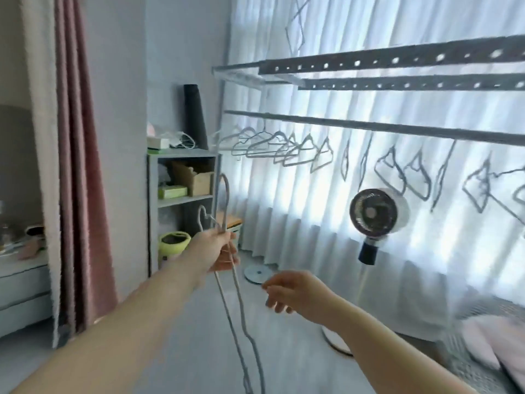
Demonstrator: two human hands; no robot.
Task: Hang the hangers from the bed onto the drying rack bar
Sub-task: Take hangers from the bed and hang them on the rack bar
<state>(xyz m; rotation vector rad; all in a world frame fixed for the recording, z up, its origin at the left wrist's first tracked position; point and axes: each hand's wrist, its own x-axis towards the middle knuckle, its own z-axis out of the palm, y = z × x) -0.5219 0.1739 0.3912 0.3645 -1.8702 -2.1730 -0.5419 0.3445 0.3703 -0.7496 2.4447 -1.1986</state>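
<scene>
Our left hand (220,250) grips two hangers (238,291) by the necks, hooks up, bodies dangling below it. Our right hand (294,294), just right of them, is loosely curled and holds nothing. Above and beyond both hands, the bar (369,125) carries hung hangers (295,150).

Left arm reaches forward, left hand (220,251) curled round two grey hangers (227,200); right hand (292,292) hovers just beside those fingers, its own loosely spread.
</scene>
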